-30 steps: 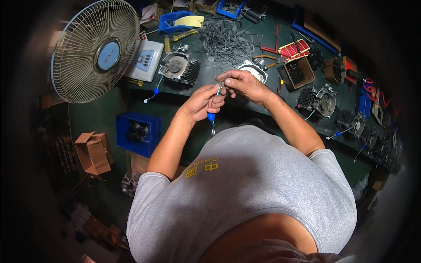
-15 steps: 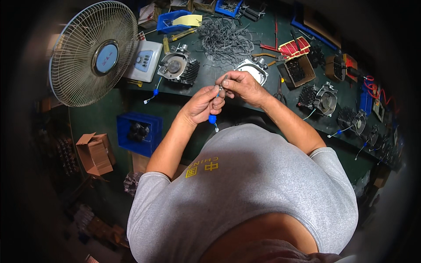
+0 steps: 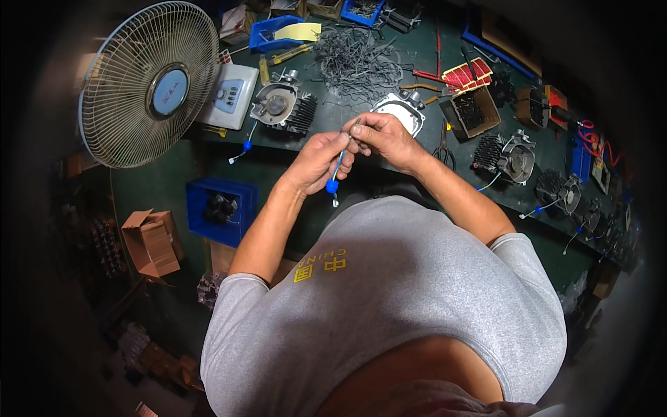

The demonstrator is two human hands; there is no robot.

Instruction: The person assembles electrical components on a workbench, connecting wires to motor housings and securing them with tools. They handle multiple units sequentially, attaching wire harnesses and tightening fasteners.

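My left hand (image 3: 316, 160) and my right hand (image 3: 382, 135) meet above the front edge of the dark green workbench (image 3: 410, 52). Between them they grip a thin blue-and-white wire (image 3: 338, 167) that ends in a small blue round cap (image 3: 332, 186) hanging below my left hand. My right fingers pinch the wire's upper end. Just behind my hands lies a round grey metal housing (image 3: 396, 111). A finned motor (image 3: 281, 111) with its own blue-capped wire sits to the left of it.
A table fan (image 3: 149, 83) with a white base stands at the left. A heap of grey wire pieces (image 3: 358, 62), red pliers (image 3: 434, 76), a box of dark parts (image 3: 472, 111) and several finned motors (image 3: 507, 156) cover the bench. A blue crate (image 3: 221, 208) and cardboard box (image 3: 149, 240) sit on the floor.
Both hands have stayed together on the wire, shifting only slightly; the blue cap still hangs below my left hand.
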